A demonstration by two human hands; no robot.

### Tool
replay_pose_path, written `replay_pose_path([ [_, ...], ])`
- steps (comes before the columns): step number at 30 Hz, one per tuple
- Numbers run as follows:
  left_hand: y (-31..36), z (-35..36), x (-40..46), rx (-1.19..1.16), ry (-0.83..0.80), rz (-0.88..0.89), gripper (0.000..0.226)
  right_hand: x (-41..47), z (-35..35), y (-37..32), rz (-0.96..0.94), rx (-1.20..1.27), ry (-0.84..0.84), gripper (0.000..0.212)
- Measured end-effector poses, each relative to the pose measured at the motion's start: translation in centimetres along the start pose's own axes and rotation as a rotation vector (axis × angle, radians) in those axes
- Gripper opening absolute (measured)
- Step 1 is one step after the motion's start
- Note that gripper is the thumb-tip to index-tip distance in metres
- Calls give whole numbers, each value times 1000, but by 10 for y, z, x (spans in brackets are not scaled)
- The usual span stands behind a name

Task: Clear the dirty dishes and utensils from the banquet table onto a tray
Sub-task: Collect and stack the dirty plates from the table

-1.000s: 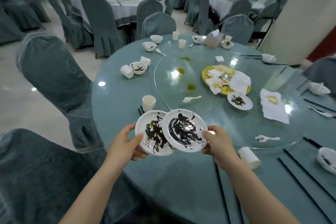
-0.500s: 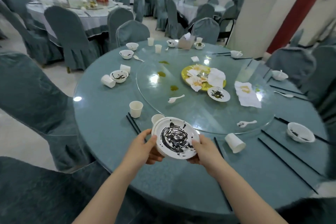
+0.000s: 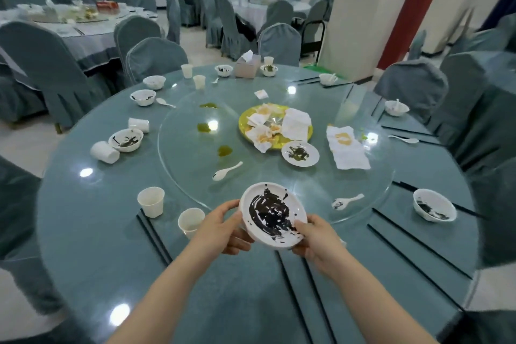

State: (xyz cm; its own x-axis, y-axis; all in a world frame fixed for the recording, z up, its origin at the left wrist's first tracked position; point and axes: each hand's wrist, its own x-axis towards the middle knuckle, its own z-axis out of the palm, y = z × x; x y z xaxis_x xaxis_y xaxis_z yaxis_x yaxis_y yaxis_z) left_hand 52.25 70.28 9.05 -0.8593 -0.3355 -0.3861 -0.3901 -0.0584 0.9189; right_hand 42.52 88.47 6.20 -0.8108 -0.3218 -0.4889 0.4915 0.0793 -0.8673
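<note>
Both hands hold a stack of white plates (image 3: 272, 215) smeared with black sauce, just above the near edge of the round teal table (image 3: 92, 232). My left hand (image 3: 220, 227) grips its left rim and my right hand (image 3: 317, 237) its right rim; only the top plate shows. On the glass turntable (image 3: 371, 193) lie a yellow plate (image 3: 245, 127) heaped with used napkins, a small dirty white plate (image 3: 300, 153) and two white spoons (image 3: 226, 171) (image 3: 347, 201). Dirty bowls (image 3: 125, 139) (image 3: 434, 204) and paper cups (image 3: 151, 201) (image 3: 191, 221) stand around the table's rim.
Black chopsticks (image 3: 153, 236) (image 3: 418, 250) lie at several places near the front edge. A tissue box (image 3: 247, 65) and more bowls and cups stand at the far side. Covered chairs (image 3: 55, 70) ring the table. A white pillar (image 3: 363, 8) rises behind it. No tray is in view.
The two plates, held side by side a second ago, now sit stacked one on the other between my hands. My view has shifted right and back, taking in more of the table.
</note>
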Motion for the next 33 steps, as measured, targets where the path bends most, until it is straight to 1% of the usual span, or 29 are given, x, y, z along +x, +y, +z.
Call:
replay_pose_path([
  [4,11,28,52,-19,40,-35,26,53,-40,-19,31,25,16,6],
  [9,21,65,108,-38,42,-113,28,122,-87,-32,64,46,52,10],
  [12,31,81,142,21,63,-138,29,172,-105,-43,64,55,90,8],
  [14,37,88,163,54,76,-147,31,205,-113,-50,60,41,118,9],
  [20,41,94,204,114,138,-207,34,289,-124,-71,-20,-12,233,23],
  [25,32,93,216,89,201,-251,30,332,-118,-79,-55,-8,272,23],
  [27,27,92,217,92,208,-277,27,342,-118,-78,-126,-134,278,22],
  [29,22,89,213,88,194,-312,23,349,-120,-75,-244,-355,284,18],
  [30,20,87,210,82,189,-327,22,352,-120,-74,-288,-444,279,20],
  [33,14,79,203,64,213,-367,21,358,-115,-69,-299,-650,259,26],
])
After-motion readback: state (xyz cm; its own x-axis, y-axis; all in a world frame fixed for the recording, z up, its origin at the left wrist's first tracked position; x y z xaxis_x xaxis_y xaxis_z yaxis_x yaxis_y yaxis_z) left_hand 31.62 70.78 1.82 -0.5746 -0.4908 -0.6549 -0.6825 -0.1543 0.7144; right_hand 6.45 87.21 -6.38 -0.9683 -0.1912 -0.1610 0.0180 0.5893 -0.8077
